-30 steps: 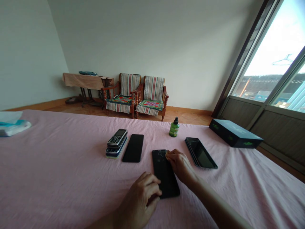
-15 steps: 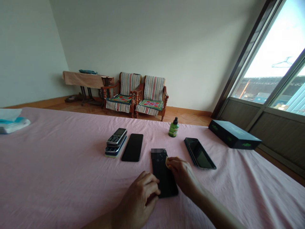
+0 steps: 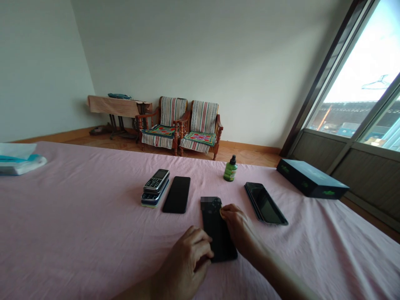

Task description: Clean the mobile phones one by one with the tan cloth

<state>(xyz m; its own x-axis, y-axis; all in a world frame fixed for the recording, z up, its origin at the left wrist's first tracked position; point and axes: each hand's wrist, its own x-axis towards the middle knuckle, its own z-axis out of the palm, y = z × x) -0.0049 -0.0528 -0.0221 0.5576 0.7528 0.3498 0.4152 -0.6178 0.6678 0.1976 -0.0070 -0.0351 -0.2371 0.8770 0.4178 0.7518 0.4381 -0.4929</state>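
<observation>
Dark phone (image 3: 220, 239), one, flat on pink cloth (image 3: 93, 225), between two bare hands.
We record the left hand (image 3: 187, 260) with curled fingers touching the phone's left edge (whether they grip it, we cannot tell), and the right hand (image 3: 238, 227) with fingertips pinching a small pale scrap (image 3: 221, 212) at the right edge, near the far end, whose corner is blurred; beyond the phone and to its left we list a second black phone (image 3: 176, 194), lying beside a stack of phones (image 3: 155, 188) topped by a keypad model; farther back, a green bottle (image 3: 230, 171), upright with a black cap; to the right, a pair of dark devices (image 3: 267, 204), overlapped, and a black box (image 3: 312, 179).
</observation>
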